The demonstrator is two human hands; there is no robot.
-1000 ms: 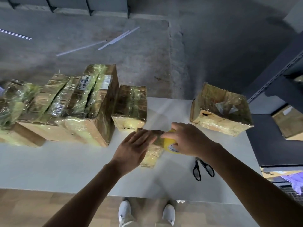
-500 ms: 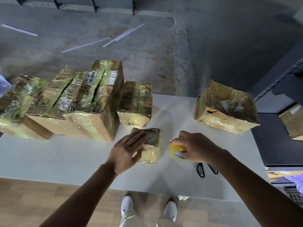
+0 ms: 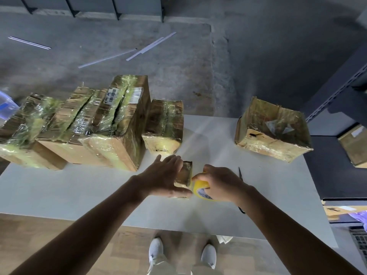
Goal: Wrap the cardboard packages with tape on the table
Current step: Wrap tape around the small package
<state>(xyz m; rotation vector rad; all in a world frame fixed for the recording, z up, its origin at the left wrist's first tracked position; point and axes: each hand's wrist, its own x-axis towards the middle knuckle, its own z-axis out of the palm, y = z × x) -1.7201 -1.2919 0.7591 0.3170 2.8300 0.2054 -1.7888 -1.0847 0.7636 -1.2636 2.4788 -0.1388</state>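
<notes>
Blue print runs round the white inner rim of the yellow tape roll (image 3: 203, 193) at near middle; of it only "IN CHINA" can be read, the rest being hidden; a white barcode label (image 3: 111, 95) lies on top of the tall wrapped package (image 3: 119, 124) at far left, bars plain but digits too small to read; a second white label (image 3: 137, 93) just right of it is illegible.

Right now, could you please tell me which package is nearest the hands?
The smallest package: the left hand rests on it and the right hand holds the yellow tape roll beside it. The larger ones sit untouched further back.
</notes>
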